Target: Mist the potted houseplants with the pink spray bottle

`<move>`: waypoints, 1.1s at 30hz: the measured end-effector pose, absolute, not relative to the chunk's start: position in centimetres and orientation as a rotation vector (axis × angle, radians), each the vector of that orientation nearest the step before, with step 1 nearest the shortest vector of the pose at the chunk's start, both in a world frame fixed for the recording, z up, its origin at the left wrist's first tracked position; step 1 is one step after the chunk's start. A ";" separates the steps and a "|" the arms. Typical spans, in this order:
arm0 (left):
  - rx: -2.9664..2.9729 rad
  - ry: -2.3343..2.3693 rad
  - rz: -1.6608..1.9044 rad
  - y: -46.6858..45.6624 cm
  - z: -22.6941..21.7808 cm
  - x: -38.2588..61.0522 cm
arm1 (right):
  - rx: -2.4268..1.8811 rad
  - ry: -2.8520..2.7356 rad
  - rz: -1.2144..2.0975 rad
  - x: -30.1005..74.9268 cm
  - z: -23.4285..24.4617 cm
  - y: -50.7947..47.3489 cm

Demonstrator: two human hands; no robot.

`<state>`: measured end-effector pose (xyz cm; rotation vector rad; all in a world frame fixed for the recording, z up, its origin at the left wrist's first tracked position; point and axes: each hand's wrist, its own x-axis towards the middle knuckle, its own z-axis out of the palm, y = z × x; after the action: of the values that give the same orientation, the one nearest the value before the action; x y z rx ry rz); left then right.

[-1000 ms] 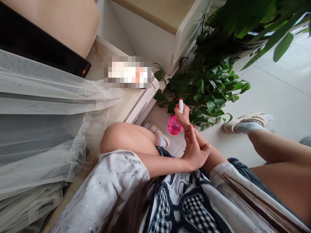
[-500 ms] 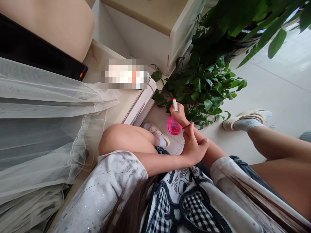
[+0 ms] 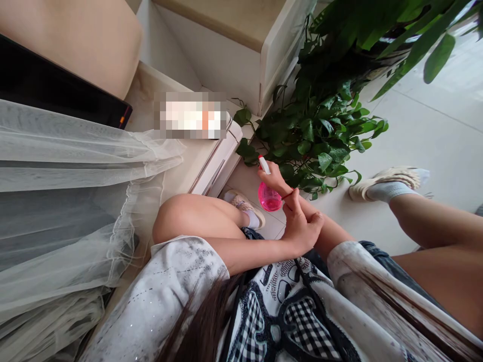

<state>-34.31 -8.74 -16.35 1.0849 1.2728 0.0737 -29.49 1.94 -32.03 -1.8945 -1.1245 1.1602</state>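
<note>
My right hand (image 3: 272, 176) is closed round the neck of a pink see-through spray bottle (image 3: 269, 197) with a white and red spray head. The bottle is tilted, its head pointing up and to the left, close beside the leaves of a trailing green plant (image 3: 313, 136). My fingers hide its neck and trigger. My left hand (image 3: 302, 229) grips my right forearm just behind the wrist, where there is a thin dark red band. Some of the left fingers are hidden.
To the left stands a pale-topped cabinet (image 3: 177, 171), with a blurred-out item (image 3: 190, 115) on it. Sheer white curtain (image 3: 75, 166) hangs at the far left, below a black box-like object (image 3: 56, 80). Larger leaves (image 3: 439, 58) reach in at upper right, above the pale tiled floor (image 3: 433, 125).
My right hand has shifted slightly left, and the spray head now leans further left. My left hand keeps its grip on the forearm. The view has moved a little.
</note>
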 end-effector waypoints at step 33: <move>1.332 0.921 -0.619 -11.5 -17.8 -36.8 | -1.923 -0.901 1.182 -30.2 -33.4 -9.2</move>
<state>-36.83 -11.47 -17.82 1.3318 0.9210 -0.6187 -30.16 -9.19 -33.39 -1.9232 -0.9010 1.1819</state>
